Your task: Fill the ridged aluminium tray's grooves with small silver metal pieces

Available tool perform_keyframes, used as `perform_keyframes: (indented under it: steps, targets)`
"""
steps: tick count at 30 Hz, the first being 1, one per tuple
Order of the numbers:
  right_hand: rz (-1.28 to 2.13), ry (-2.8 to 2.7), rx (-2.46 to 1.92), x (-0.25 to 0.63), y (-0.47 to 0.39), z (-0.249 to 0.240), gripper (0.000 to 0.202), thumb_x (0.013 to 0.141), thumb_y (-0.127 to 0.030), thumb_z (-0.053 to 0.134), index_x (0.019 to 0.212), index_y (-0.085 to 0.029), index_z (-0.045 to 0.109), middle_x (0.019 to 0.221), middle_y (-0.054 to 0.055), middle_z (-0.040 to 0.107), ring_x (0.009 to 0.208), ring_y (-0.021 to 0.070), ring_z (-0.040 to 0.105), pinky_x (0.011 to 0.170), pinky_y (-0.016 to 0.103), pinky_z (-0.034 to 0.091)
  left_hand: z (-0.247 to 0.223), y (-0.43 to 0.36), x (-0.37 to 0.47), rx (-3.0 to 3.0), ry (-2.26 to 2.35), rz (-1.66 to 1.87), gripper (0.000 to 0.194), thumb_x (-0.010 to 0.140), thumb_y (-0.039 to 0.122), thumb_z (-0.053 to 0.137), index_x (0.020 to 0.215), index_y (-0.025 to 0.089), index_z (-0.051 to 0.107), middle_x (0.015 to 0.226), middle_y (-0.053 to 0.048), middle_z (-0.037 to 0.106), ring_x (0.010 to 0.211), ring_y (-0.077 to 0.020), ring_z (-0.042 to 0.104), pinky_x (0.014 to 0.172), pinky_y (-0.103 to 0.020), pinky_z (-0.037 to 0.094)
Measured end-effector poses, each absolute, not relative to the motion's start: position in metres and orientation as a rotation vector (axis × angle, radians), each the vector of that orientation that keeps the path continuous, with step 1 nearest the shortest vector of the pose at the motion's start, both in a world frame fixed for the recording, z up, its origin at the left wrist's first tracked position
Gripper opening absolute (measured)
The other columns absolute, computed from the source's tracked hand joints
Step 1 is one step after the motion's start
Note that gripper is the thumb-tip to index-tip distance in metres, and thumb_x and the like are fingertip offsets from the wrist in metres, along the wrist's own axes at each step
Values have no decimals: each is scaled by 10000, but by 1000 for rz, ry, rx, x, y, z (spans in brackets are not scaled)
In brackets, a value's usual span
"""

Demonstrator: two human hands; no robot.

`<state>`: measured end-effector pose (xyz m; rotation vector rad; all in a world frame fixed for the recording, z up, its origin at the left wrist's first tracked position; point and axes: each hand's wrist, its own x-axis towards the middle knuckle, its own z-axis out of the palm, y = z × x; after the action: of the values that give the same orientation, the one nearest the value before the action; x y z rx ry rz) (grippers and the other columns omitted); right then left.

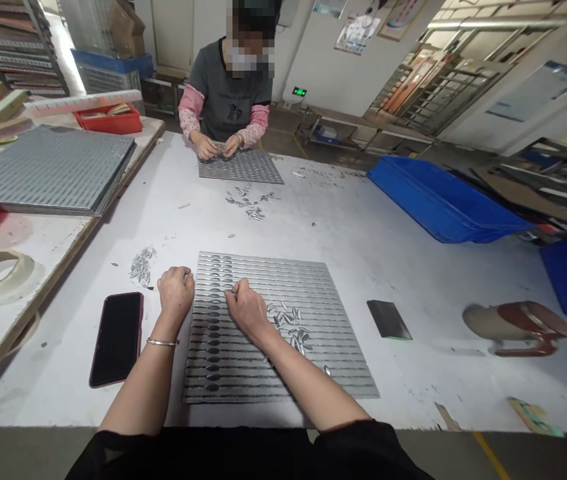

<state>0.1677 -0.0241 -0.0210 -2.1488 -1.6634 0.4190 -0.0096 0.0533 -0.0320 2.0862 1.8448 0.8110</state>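
Observation:
A grey ribbed panel (313, 287) lies flat on the white table before me. Small silver leaf-shaped pieces (213, 327) fill a column near its left side, and a second, shorter column starts beside it at the far edge. My right hand (248, 310) is over the panel by that second column, fingers pinched together; whatever they hold is too small to make out. Loose leaf-shaped pieces (293, 327) lie heaped on the panel right of that hand. My left hand (176, 290) rests closed at the panel's left edge, its fingertips hidden from view.
Left of me lie a phone (116, 340) and a small pile of pieces (142, 265). To the right are a dark square block (388, 320), a lidded jug (513, 327) and a blue bin (443, 200). Across the table a co-worker (233, 100) handles another panel (258, 167).

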Motion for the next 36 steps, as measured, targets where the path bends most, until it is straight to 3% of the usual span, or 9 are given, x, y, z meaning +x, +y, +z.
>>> perform_keyframes:
  steps: [4,7,12,15,19,23,28,32,36]
  targets:
    - [474,-1580,-1982,203,-28,-8,164,978,-357,480,1024,-218,554,726,-7,660,666,196,613,644,268,375,-34,56,-11,2105,1843,823,246,908,286,488,947,201,716,1002,-132,727,980,-311,632,868,-435,437]
    - [341,-1613,-2061,250,-45,6,211,988,-361,467,904,-218,597,779,24,680,711,190,621,692,274,396,-33,57,-10,2110,1848,813,244,905,285,493,950,200,717,1016,-134,726,986,-311,631,861,-432,436]
    - [457,-1960,-2217,303,-67,16,61,895,-229,587,912,-198,637,799,51,687,766,197,630,695,267,392,-30,55,-9,2101,1877,796,246,907,270,489,946,201,722,1010,-132,726,989,-311,633,864,-435,438]
    - [524,-1989,-2080,304,-66,18,153,875,-169,519,947,-189,652,731,23,673,719,182,631,718,273,426,-29,54,-9,2106,1856,801,245,908,260,488,949,198,722,1012,-131,727,1002,-309,633,879,-436,440]
    - [841,-1627,-1796,277,-57,16,201,890,-326,529,980,-187,644,722,22,702,639,165,658,669,281,507,-29,52,-10,2100,1860,786,242,913,265,494,966,193,719,1030,-134,726,1017,-312,631,883,-438,438]
    - [1158,-1281,-1592,231,-50,-2,264,807,-446,632,871,-191,624,719,33,715,605,162,669,538,246,515,-30,52,-9,2088,1864,782,233,919,267,492,959,206,713,1019,-124,723,1013,-306,631,866,-431,435]
    - [1042,-1225,-1663,188,-45,-26,252,814,-460,621,798,-210,637,613,-3,670,463,136,567,464,244,462,-31,50,-7,2076,1854,801,226,918,266,500,961,204,713,1015,-121,727,1003,-304,631,868,-429,429]
    - [893,-1231,-1753,176,-44,-32,225,850,-440,577,808,-226,632,651,11,699,579,185,655,586,291,511,-31,50,-7,2068,1854,807,217,912,264,506,953,212,713,1017,-119,727,999,-303,629,860,-426,426]
    - [696,-1372,-1843,175,-44,-30,178,884,-366,552,776,-234,605,673,12,685,669,204,661,696,310,483,-31,50,-8,2068,1857,803,222,911,269,503,957,210,712,1026,-123,723,1008,-305,627,868,-430,428]
